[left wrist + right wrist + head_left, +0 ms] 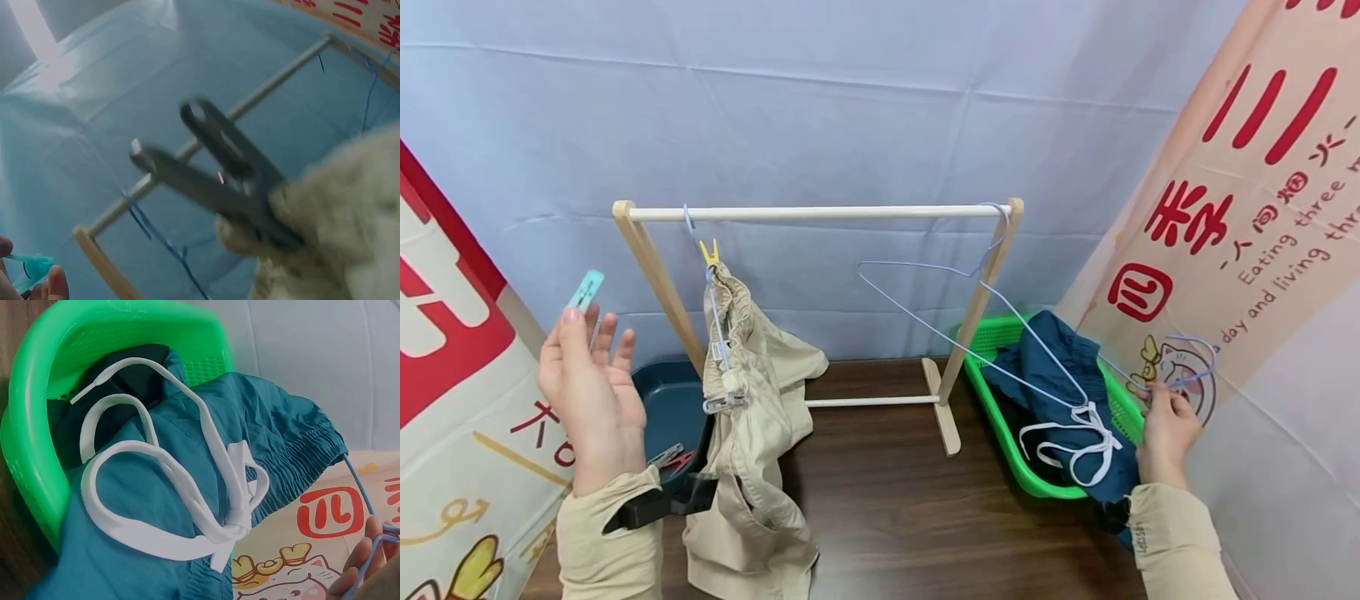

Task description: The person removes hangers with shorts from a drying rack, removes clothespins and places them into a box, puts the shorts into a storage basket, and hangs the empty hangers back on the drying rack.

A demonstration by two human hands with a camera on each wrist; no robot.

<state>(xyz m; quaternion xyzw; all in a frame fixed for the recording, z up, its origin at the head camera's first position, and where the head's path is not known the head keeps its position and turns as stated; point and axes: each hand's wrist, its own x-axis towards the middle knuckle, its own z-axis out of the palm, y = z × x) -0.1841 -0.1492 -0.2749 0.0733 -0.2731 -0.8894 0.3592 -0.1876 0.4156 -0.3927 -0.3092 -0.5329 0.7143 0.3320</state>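
Note:
My left hand (593, 387) is raised at the left, pinching a teal clothespin (586, 290) between thumb and fingers. Beige trousers (760, 408) hang beside it from a blue hanger, held by a yellow clothespin (710, 252) and a grey clip (219, 169). Over at the right, my right hand (1171, 427) holds a blue wire hanger (1213, 358) near its hook. That hanger runs into the gathered waistband of dark blue shorts (275, 437), whose white drawstring (144, 537) is tied in a bow. The shorts lie partly in a green basket (37, 425).
A wooden rack with a white rail (820, 213) stands at the middle. Another wire hanger (917, 321) hangs at its right end. A dark blue basin (666, 400) with several clothespins sits behind my left wrist. Printed cloth banners (1247, 208) flank both sides.

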